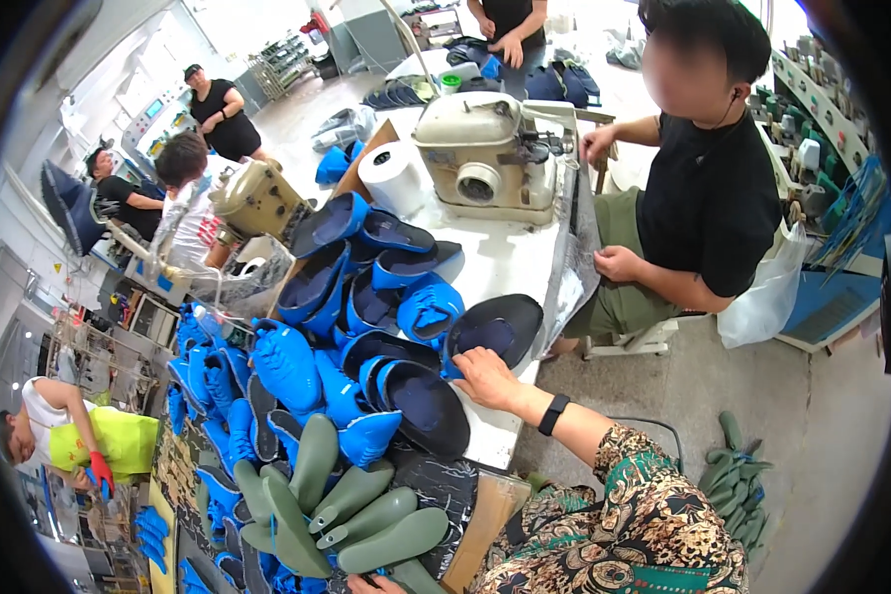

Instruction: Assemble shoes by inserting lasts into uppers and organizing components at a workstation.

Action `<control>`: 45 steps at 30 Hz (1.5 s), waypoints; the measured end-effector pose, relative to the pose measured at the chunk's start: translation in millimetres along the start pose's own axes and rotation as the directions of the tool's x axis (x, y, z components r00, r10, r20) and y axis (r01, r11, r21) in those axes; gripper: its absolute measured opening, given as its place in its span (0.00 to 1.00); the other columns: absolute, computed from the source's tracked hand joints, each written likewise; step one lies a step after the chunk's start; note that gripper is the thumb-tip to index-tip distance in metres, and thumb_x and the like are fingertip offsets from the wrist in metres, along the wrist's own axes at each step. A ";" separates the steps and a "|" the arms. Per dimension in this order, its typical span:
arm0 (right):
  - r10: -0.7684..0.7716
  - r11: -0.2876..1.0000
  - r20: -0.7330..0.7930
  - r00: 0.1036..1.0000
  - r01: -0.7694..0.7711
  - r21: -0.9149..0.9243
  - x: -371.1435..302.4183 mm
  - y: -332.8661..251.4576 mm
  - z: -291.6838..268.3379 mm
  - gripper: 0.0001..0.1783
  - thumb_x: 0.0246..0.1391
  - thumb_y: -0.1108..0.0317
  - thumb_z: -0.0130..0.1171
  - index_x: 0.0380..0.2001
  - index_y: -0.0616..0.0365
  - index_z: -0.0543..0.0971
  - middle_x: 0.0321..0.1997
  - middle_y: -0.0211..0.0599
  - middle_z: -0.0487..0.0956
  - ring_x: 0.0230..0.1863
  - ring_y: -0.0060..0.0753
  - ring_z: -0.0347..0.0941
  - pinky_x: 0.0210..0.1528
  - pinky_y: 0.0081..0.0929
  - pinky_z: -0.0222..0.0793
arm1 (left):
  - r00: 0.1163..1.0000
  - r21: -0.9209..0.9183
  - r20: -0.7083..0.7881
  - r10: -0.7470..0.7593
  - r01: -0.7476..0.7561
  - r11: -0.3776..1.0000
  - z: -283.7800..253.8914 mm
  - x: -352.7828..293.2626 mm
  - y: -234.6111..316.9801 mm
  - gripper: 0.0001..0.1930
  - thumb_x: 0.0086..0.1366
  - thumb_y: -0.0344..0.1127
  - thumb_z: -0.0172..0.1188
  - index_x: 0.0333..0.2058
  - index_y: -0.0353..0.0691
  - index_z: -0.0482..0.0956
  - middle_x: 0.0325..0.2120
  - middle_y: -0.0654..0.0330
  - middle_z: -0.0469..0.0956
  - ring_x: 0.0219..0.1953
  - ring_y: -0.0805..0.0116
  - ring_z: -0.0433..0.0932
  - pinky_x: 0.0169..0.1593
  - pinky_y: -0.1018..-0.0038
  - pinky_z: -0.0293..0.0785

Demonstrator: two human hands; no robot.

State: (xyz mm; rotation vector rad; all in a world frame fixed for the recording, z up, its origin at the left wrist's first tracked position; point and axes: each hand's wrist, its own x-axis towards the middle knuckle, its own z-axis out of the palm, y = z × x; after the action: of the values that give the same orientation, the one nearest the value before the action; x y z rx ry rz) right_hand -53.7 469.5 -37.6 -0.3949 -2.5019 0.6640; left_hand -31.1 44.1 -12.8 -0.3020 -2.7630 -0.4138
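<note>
My right hand (487, 378), with a black band at its wrist, reaches over the white table. Its fingers grip the near edge of a blue shoe upper (500, 329) whose dark lining faces up. Only part of my left hand (374, 584) shows at the lower edge, beside the green shoe lasts (384, 543); its fingers are mostly cut off. Left of my right hand lie more blue uppers with dark linings, among them one large open upper (424, 408). Several laced blue uppers (287, 364) are heaped farther left.
A beige sewing machine (480, 153) and a white thread cone (394, 178) stand on the white table (500, 259). A co-worker in black (708, 198) sits at its right side. Green lasts (735, 490) lie piled on the floor at right. Other people stand or sit farther back.
</note>
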 end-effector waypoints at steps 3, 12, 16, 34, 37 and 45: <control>-0.018 1.000 -0.185 0.983 0.016 -0.012 4.0 -28.6 -9.9 0.19 0.40 0.68 0.59 0.37 0.63 0.69 0.34 0.44 0.70 0.37 0.46 0.65 0.41 0.37 0.60 | 1.000 -0.064 0.008 0.017 -0.016 0.998 -0.1 0.3 -9.6 0.21 0.59 0.41 0.48 0.41 0.25 0.69 0.41 0.37 0.68 0.41 0.39 0.67 0.47 0.55 0.62; -0.286 0.895 -0.049 0.957 0.285 0.342 -66.2 -131.7 20.4 0.10 0.38 0.71 0.54 0.28 0.59 0.69 0.28 0.45 0.71 0.31 0.47 0.69 0.32 0.43 0.62 | 0.985 -0.060 0.051 0.165 -0.162 0.985 -7.5 -10.3 -5.9 0.15 0.50 0.34 0.55 0.35 0.31 0.74 0.44 0.37 0.66 0.43 0.39 0.65 0.48 0.52 0.60; -0.563 0.747 0.291 0.774 0.325 0.580 -105.4 -189.7 53.2 0.10 0.41 0.67 0.54 0.27 0.61 0.71 0.27 0.46 0.73 0.32 0.48 0.70 0.35 0.40 0.65 | 0.973 -0.068 0.060 0.221 -0.217 0.974 -5.9 -0.6 -10.2 0.13 0.50 0.34 0.54 0.32 0.31 0.75 0.38 0.37 0.69 0.38 0.38 0.67 0.44 0.53 0.63; -0.767 0.529 0.196 0.611 0.430 0.732 -141.9 -242.7 63.7 0.19 0.43 0.68 0.52 0.41 0.63 0.67 0.25 0.51 0.72 0.25 0.53 0.69 0.26 0.41 0.65 | 0.968 -0.555 0.163 -0.190 0.249 0.793 -10.4 -6.2 -31.2 0.11 0.57 0.34 0.54 0.31 0.30 0.75 0.29 0.47 0.76 0.30 0.56 0.73 0.38 0.67 0.68; -0.769 0.551 0.274 0.578 0.381 0.742 -136.3 -244.6 59.8 0.16 0.44 0.66 0.52 0.36 0.63 0.68 0.26 0.52 0.72 0.29 0.54 0.70 0.29 0.41 0.65 | 0.922 -0.613 0.252 -0.294 0.387 0.688 -32.3 -0.2 -12.4 0.10 0.57 0.32 0.54 0.33 0.28 0.75 0.30 0.52 0.77 0.30 0.64 0.72 0.38 0.71 0.68; -0.706 0.578 0.409 0.579 0.138 0.804 -137.0 -269.7 78.4 0.15 0.48 0.64 0.49 0.38 0.62 0.67 0.29 0.54 0.72 0.33 0.56 0.69 0.33 0.44 0.64 | 0.912 -0.652 0.280 -0.301 0.411 0.638 -41.3 13.5 -5.0 0.09 0.56 0.30 0.56 0.33 0.30 0.76 0.27 0.58 0.76 0.30 0.70 0.70 0.36 0.74 0.68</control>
State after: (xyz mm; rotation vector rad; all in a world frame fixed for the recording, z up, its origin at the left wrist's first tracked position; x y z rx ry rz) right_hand -22.2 159.9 -9.5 1.0011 -2.5014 1.6943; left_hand -32.9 28.4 28.0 0.0715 -2.6630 -1.6290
